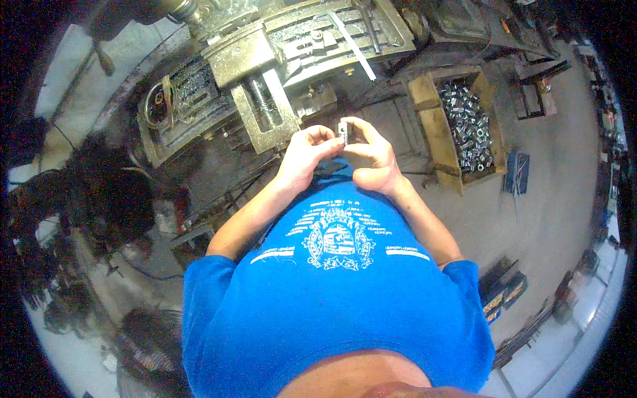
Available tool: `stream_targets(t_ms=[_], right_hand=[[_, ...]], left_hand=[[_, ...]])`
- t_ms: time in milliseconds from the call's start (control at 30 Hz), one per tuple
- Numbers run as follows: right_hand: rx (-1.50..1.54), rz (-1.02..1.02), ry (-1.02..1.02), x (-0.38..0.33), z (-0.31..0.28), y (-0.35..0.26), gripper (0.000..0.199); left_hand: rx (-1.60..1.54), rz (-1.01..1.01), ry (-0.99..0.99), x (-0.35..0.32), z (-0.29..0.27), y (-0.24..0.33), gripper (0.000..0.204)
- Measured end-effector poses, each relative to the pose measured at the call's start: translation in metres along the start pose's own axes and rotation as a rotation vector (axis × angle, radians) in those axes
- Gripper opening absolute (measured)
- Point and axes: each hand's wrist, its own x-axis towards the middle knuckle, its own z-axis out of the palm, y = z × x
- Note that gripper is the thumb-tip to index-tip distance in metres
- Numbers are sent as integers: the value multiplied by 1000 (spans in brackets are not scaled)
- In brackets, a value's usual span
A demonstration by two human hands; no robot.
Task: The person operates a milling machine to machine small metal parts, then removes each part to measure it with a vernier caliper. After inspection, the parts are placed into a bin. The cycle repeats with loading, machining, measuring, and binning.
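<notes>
Grasps a stubby, silvery metal part (343, 131) in fingertip grip of left hand (306, 156) and right hand (378, 158), seemingly inspecting it; next needs steadiness.

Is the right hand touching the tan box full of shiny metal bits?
Apart. The head view shows a plain gap between the right hand and the tan box, which sits off to the hand's right.

And it's one left hand (302, 159), one right hand (379, 158), one small metal piece (343, 131), one brown box (434, 126), dozens of metal parts (467, 123)!
</notes>
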Motion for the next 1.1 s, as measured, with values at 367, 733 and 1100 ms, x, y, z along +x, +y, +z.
stream_targets(t_ms=[367,733,1100], right_hand=[[418,37,-149,10,-8,2,47],[-442,396,221,83,-84,110,29],[366,759,56,173,-97,101,22]], left_hand=[[-378,-43,-167,-5,-8,7,41],[-373,167,-143,-18,-33,14,34],[-241,204,49,-42,-53,15,32]])
